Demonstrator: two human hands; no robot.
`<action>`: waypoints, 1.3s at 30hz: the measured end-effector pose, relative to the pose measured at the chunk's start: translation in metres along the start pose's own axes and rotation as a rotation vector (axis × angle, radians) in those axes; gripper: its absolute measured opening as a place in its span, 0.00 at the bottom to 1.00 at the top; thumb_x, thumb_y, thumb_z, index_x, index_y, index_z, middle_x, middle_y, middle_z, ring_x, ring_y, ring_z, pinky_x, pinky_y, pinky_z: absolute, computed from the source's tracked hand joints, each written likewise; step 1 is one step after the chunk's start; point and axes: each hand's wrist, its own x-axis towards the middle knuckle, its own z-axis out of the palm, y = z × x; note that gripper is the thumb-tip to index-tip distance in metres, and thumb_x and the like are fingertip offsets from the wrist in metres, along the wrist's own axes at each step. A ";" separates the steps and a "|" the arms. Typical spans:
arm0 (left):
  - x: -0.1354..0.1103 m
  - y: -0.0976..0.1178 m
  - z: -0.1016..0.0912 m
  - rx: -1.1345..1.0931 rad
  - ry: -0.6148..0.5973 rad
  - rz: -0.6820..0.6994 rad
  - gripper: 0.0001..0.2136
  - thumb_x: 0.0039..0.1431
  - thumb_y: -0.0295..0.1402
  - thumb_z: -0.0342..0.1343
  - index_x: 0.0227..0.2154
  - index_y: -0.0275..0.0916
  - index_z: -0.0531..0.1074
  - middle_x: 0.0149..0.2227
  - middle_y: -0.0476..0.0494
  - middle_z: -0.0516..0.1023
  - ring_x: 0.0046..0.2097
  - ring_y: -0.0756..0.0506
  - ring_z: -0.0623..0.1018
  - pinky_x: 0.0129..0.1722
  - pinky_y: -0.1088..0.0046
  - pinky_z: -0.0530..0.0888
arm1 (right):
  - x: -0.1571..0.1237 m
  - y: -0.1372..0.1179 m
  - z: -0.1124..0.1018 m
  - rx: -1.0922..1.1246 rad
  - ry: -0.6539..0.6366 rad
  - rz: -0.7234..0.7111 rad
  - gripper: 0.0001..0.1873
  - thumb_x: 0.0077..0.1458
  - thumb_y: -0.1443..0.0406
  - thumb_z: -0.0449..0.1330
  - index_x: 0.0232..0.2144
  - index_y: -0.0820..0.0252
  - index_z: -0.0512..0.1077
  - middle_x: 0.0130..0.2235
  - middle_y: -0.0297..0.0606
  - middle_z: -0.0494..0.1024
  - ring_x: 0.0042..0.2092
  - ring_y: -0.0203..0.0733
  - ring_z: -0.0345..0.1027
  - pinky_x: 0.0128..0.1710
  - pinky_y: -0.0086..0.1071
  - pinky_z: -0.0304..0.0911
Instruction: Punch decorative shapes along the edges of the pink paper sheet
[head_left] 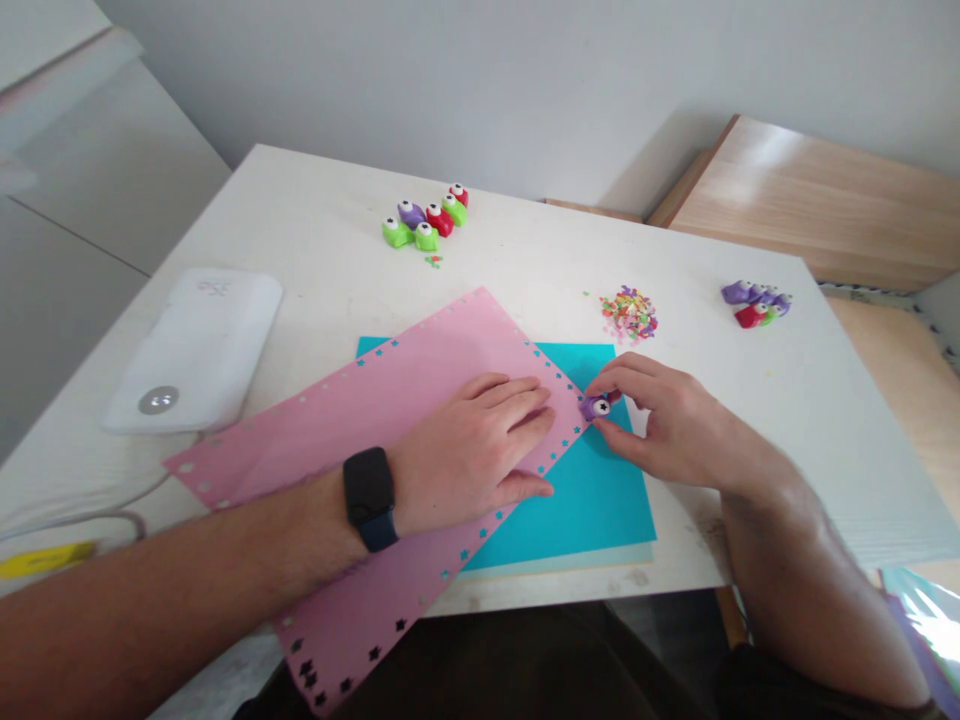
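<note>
A large pink sheet of paper (pixel 420 390) lies turned at an angle, with small star-shaped holes along its edges. Under it, a blue sheet (pixel 577 510) shows at the right and through the holes. My left hand (pixel 487 435) rests flat on the pink paper, fingers stretched out. At the sheet's right corner sits a purple craft punch (pixel 597 407) with a star on its white button. My right hand (pixel 660 415) grips this punch between thumb and fingers. The front corner of the pink paper hangs over the table edge.
Several coloured craft punches (pixel 426 220) stand at the back, with more punches (pixel 754 300) at the right. Between them lies a pile of paper confetti (pixel 630 314). A white device (pixel 195 350) with a cable and a yellow object (pixel 45 560) are at the left.
</note>
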 end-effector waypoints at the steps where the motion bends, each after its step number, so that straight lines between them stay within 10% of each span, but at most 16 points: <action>1: 0.000 0.000 0.000 -0.001 0.001 0.000 0.27 0.67 0.50 0.58 0.57 0.32 0.72 0.62 0.29 0.73 0.66 0.33 0.69 0.67 0.51 0.65 | 0.000 0.000 0.000 -0.001 0.000 0.000 0.13 0.57 0.70 0.62 0.44 0.54 0.76 0.44 0.41 0.79 0.44 0.45 0.74 0.46 0.39 0.70; 20: 0.004 0.001 -0.005 -0.013 -0.010 0.007 0.29 0.67 0.52 0.57 0.58 0.32 0.71 0.63 0.29 0.73 0.67 0.33 0.69 0.68 0.50 0.63 | -0.002 0.002 -0.007 -0.054 0.068 0.062 0.04 0.62 0.63 0.62 0.36 0.57 0.73 0.35 0.37 0.75 0.35 0.41 0.68 0.38 0.36 0.64; 39: 0.036 0.025 -0.006 0.053 -0.033 0.011 0.37 0.63 0.52 0.62 0.65 0.28 0.65 0.65 0.25 0.70 0.67 0.30 0.68 0.68 0.50 0.64 | -0.002 0.008 -0.002 -0.050 -0.021 0.025 0.15 0.68 0.64 0.55 0.27 0.58 0.69 0.30 0.34 0.69 0.32 0.36 0.63 0.35 0.31 0.56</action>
